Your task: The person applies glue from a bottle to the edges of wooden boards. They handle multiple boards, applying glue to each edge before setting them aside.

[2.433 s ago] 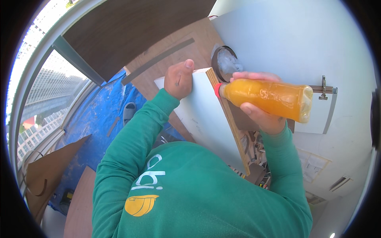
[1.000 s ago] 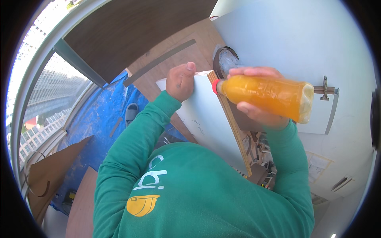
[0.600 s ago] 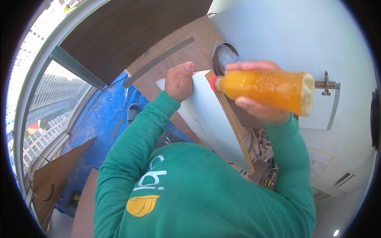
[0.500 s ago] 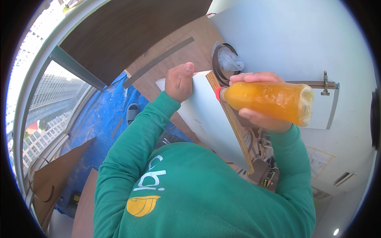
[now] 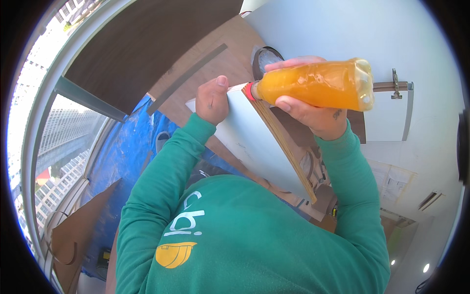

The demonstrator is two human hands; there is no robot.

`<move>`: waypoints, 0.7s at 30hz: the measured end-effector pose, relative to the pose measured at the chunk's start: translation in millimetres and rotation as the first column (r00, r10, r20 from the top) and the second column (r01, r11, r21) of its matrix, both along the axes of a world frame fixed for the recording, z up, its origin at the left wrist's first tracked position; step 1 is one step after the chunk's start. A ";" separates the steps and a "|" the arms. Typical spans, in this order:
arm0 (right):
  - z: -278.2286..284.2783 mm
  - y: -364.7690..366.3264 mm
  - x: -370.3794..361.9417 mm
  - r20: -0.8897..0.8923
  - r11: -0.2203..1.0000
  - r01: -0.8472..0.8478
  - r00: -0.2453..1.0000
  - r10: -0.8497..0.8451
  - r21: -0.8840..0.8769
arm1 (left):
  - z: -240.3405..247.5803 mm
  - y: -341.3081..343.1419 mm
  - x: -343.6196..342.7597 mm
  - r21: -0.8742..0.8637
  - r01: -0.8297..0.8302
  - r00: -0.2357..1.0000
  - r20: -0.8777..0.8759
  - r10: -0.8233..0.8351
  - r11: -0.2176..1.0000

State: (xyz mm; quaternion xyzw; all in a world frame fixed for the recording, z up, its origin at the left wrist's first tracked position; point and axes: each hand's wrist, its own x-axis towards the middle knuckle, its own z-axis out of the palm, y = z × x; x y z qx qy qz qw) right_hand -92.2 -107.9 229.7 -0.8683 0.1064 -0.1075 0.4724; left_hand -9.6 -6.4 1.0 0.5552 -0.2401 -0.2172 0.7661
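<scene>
My right hand (image 5: pixel 318 117) is wrapped round a clear plastic bottle (image 5: pixel 313 84) of thick amber-yellow liquid. The bottle lies almost level, its red tip (image 5: pixel 248 91) pointing left at the panel's edge, near the upper corner. Whether the tip touches the wood I cannot tell. The panel (image 5: pixel 254 142) is a plywood board with a white face and a bare layered edge, standing tilted in front of me. My left hand (image 5: pixel 212 100) is closed over its top edge at the upper left, thumb up; the fingers behind the board are hidden.
Beyond the panel lies a brown wooden sheet (image 5: pixel 240 36) with a dark strip (image 5: pixel 188 78) on it. A coil of brown edging (image 5: pixel 268 54) sits by the white wall. Blue sheeting (image 5: pixel 115 152) covers the floor at left, beside the window. A clamp (image 5: pixel 395 83) hangs at right.
My right hand has moved the bottle up and left, bringing its red tip closer to the panel's upper corner. My left hand keeps its hold on the panel. The view has shifted slightly.
</scene>
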 end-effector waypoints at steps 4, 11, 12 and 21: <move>-2.0 1.5 -26.2 -0.023 0.999 0.030 0.999 -0.031 -0.020 | -0.5 0.0 0.1 -0.049 0.025 0.999 -0.031 -0.027 0.998; 10.9 19.9 -115.2 -0.130 0.987 0.149 0.979 -0.155 -0.055 | -0.6 1.7 3.5 -0.069 0.063 0.998 -0.026 -0.065 0.996; 12.2 21.7 -128.6 -0.132 0.985 0.164 0.977 -0.170 -0.053 | -1.5 1.3 4.1 -0.067 0.074 0.997 -0.020 -0.075 0.995; 2.2 32.8 -89.7 -0.040 0.964 0.264 0.964 -0.263 0.031 | -4.3 1.2 4.3 -0.082 0.092 0.996 -0.001 -0.092 0.992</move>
